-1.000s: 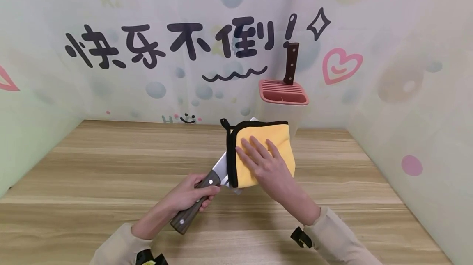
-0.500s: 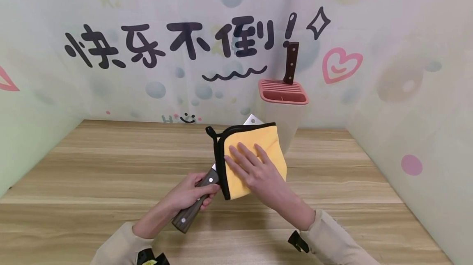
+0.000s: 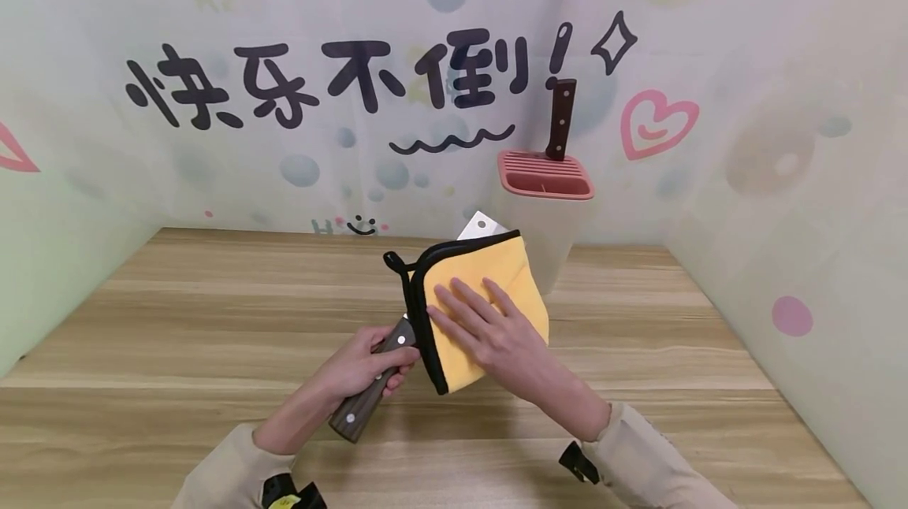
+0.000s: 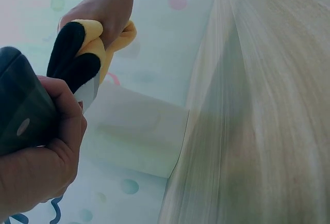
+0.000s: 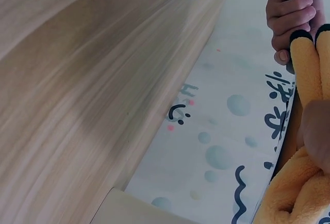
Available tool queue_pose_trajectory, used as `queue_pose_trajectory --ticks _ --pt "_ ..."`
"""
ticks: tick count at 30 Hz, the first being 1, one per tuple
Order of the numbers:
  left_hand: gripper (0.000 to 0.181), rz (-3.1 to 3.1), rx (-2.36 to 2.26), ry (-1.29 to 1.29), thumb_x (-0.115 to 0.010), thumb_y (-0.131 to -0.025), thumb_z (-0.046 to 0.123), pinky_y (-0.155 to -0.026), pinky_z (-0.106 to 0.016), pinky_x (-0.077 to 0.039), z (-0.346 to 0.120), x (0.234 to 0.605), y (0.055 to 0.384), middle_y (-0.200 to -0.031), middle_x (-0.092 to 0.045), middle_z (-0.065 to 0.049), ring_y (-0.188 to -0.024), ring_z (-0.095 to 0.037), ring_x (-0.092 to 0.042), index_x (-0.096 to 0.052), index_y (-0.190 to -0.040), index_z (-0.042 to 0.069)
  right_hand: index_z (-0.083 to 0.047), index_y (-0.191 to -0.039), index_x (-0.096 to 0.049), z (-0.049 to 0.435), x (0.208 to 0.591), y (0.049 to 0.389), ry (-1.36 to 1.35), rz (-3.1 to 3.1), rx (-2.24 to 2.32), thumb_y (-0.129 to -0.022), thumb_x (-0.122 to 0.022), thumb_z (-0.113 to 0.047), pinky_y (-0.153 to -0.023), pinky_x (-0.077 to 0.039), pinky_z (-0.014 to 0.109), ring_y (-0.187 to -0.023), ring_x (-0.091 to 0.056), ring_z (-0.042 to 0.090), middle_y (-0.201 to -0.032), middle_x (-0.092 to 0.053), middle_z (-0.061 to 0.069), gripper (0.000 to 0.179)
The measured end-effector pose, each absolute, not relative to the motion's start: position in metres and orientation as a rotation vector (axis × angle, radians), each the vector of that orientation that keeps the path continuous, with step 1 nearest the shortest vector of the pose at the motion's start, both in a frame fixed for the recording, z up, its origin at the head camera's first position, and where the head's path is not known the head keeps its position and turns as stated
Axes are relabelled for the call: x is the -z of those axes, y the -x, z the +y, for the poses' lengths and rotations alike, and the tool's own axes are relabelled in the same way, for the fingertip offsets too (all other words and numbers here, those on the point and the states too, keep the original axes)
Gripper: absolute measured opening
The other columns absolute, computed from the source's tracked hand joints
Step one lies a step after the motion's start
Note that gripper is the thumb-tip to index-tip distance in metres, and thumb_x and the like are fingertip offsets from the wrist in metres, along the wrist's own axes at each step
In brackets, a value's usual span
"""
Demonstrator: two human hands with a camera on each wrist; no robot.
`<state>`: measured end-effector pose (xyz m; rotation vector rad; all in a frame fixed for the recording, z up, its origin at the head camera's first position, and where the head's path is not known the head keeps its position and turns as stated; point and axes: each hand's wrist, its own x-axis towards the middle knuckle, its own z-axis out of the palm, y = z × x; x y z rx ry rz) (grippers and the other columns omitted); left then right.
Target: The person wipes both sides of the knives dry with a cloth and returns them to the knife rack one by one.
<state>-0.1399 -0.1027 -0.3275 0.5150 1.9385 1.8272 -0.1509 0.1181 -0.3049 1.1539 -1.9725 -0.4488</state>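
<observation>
My left hand (image 3: pixel 365 371) grips the dark wooden handle of a cleaver (image 3: pixel 355 414), held tilted up and away above the table. A yellow cloth (image 3: pixel 511 273) with black edging and a small loop is folded over the blade in the head view. Only the blade's far corner, with a round hole, shows beyond the cloth. My right hand (image 3: pixel 496 339) holds the cloth against the blade, fingers spread on its upper face and the thumb out of sight below. In the right wrist view, the cloth (image 5: pixel 309 74) wraps both sides of the blade.
A pale knife block (image 3: pixel 549 233) with a pink slotted top stands at the back of the wood table (image 3: pixel 234 320), close behind the blade. From it rises a brown-handled knife (image 3: pixel 561 119). Printed walls enclose the back and sides.
The right hand and cloth have slid left and toward the handle along the blade. More of the blade's far corner is exposed. The left hand keeps its grip, almost still.
</observation>
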Motion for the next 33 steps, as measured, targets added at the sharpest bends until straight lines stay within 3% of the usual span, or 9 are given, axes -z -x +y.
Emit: queue_pose_trajectory --ticks 9,20,33 --pt "0.026 1.927 -1.836 -0.560 -0.054 -0.088 0.014 -0.045 -0.017 -0.041 -0.103 0.329 0.140 -0.062 -0.047 0.000 -0.048 -0.005 -0.045 -0.048 -0.091 -0.011 -0.013 -0.127 -0.049 0.126 0.305 0.157 -1.202 -1.963 0.408 -0.078 -0.056 -0.004 -0.100 -0.033 0.044 -0.124 -0.038 0.024 -0.134 -0.043 0.008 0.050" --pt "0.032 1.918 -1.837 -0.535 -0.055 -0.088 0.016 -0.045 -0.017 -0.042 -0.102 0.329 0.141 -0.063 -0.047 0.000 -0.048 -0.005 -0.045 -0.048 -0.096 -0.013 -0.014 -0.129 -0.047 0.133 0.304 0.160 -1.209 -2.012 0.394 -0.073 -0.068 -0.004 -0.101 -0.032 0.043 -0.125 -0.036 0.023 -0.136 -0.040 0.007 0.060" --pt "0.036 1.931 -1.867 -0.447 -0.056 -0.088 0.020 -0.045 -0.018 -0.042 -0.100 0.326 0.140 -0.062 -0.048 0.000 -0.049 -0.006 -0.045 -0.047 -0.101 -0.012 -0.011 -0.131 -0.044 0.134 0.302 0.150 -1.224 -2.078 0.363 -0.077 -0.057 -0.001 -0.100 -0.033 0.044 -0.126 -0.035 0.024 -0.138 -0.038 0.009 0.056"
